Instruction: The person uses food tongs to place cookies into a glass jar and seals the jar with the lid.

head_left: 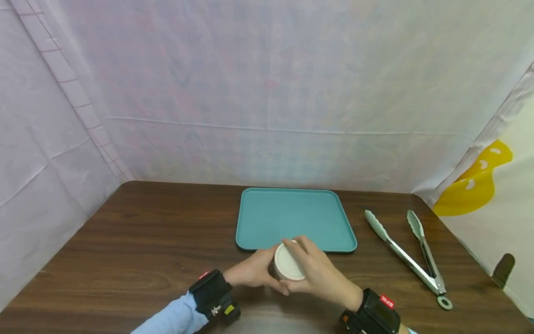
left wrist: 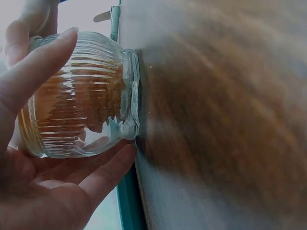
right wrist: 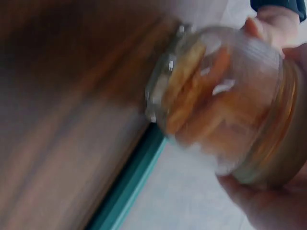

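Light-blue sleeves, black wrist straps [head_left: 210,291]

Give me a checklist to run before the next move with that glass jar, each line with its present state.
1. Left hand has a grip on the jar: ok, fingers curl round the ribbed glass.
2. Right hand on the white lid: ok, fingers lie over the top.
3. Jar stands on the table: ok, its base meets the wood just in front of the teal tray.
4. Lid seated or loose: cannot tell, both hands cover the rim.
5. Tray has bare room: ok, the part in view shows nothing on it.
6. Tongs out of the way: ok, they lie apart to the right of the tray.
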The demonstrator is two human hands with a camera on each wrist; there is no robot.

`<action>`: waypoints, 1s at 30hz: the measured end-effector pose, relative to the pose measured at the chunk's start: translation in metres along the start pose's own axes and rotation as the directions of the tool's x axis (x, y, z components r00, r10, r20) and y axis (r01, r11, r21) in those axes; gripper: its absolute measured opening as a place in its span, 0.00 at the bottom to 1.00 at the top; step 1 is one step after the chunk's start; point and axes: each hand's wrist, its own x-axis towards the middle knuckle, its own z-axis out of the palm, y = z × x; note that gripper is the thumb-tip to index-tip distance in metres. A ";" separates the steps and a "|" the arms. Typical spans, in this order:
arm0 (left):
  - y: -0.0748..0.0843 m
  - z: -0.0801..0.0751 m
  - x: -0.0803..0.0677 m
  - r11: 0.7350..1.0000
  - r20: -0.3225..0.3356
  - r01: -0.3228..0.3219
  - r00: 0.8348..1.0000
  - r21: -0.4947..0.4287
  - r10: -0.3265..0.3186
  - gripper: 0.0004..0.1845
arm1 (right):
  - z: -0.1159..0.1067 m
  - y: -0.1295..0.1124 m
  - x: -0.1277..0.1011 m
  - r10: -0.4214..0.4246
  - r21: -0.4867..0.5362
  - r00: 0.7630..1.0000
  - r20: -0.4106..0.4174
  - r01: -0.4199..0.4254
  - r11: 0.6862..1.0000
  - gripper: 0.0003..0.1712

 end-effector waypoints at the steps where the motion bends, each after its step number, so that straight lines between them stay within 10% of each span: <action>1: 0.000 0.000 0.000 1.000 -0.001 -0.003 1.000 -0.003 0.003 0.51 | 0.002 -0.001 0.000 0.008 -0.011 1.000 -0.017 -0.008 1.000 0.42; 15: -0.001 -0.001 0.001 1.000 -0.027 -0.021 0.999 0.020 0.021 0.49 | 0.012 -0.020 0.000 0.132 -0.232 0.977 -0.166 -0.169 0.958 0.42; 30: -0.002 -0.002 0.001 0.999 0.016 -0.036 0.999 0.002 0.036 0.50 | 0.007 -0.009 -0.001 0.079 -0.079 0.993 -0.084 -0.086 0.993 0.39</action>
